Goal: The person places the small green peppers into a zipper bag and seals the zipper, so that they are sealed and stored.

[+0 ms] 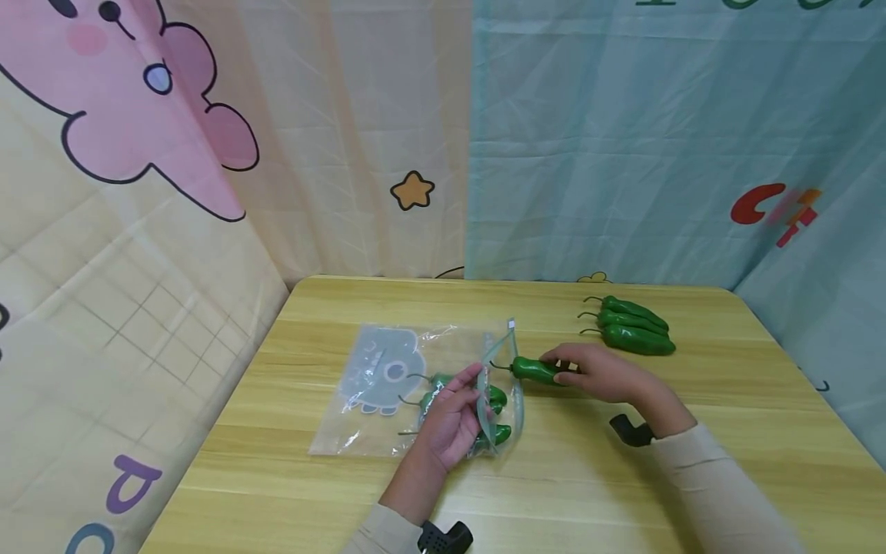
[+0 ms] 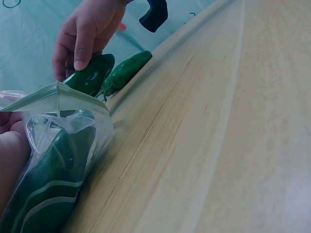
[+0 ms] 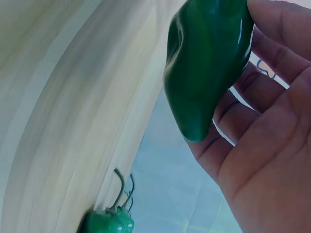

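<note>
A clear plastic zip bag (image 1: 339,435) with a grey-blue cartoon print lies on the table, its mouth toward the right. Several green peppers (image 1: 498,396) are inside it. My left hand (image 1: 448,428) holds the bag's upper edge at the mouth, keeping it apart. Between the thumb and fingers of my right hand (image 1: 602,372) is another green pepper (image 1: 534,370), pinched by its blunt end with the stem pointing left at the bag's opening. The right wrist view shows this glossy pepper (image 3: 209,68) against the fingers.
Three green peppers (image 1: 635,327) lie side by side at the back right of the wooden table (image 1: 595,477). A white slider (image 1: 511,325) sits at the far end of the bag's zip. Printed curtains (image 1: 588,154) hang behind the table and along its sides.
</note>
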`<state>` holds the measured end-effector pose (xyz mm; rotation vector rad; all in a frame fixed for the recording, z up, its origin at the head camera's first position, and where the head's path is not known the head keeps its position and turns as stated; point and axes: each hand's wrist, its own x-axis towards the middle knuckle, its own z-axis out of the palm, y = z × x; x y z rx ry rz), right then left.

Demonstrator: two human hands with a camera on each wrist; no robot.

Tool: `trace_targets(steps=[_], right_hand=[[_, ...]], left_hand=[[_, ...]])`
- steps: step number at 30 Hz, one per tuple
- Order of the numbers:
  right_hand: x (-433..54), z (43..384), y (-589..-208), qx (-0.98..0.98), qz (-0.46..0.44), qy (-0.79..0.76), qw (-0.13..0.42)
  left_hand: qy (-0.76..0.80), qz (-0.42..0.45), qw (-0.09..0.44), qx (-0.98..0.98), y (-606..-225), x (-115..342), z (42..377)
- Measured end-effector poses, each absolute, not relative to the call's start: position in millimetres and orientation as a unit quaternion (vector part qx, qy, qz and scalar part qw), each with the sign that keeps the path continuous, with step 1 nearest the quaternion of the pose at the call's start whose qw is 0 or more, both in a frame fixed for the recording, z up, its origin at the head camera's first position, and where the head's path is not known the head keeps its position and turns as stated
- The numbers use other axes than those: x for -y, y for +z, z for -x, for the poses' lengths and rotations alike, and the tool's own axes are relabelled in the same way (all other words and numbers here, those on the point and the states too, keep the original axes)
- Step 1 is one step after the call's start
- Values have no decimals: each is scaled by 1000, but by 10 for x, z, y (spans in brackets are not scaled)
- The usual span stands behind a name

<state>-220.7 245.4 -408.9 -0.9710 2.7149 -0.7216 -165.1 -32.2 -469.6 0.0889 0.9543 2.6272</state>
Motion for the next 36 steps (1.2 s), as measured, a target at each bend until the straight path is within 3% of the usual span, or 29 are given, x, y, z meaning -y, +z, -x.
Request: trace_targets(steps=[36], right_hand=[[-1876,2380,-4463,-884,380,-266,56]], left_hand=[[925,-43,172,-335,-4706,317,1648]])
